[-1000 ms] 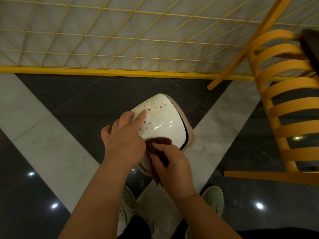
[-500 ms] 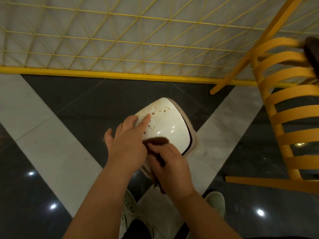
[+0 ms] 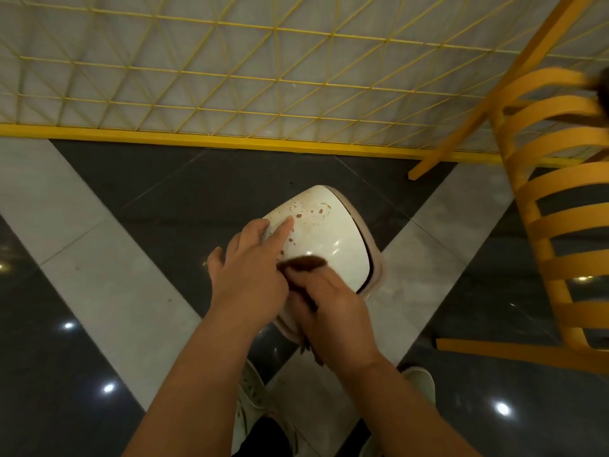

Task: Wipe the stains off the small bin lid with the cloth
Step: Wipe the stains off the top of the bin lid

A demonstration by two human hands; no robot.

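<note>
- We steady the small bin lid [image 3: 324, 239], which sits on its bin on the floor [image 3: 99, 291] by our feet, with the left hand [image 3: 250, 275], fingers straight and resting on its left side.
- Our right hand [image 3: 333, 311] grips the bunched brown cloth [image 3: 304, 262] at the lid's near edge.
- The brown stains [image 3: 298, 215] lie beyond the cloth, so we should press firmly and sweep forward, overlapping strokes.
</note>
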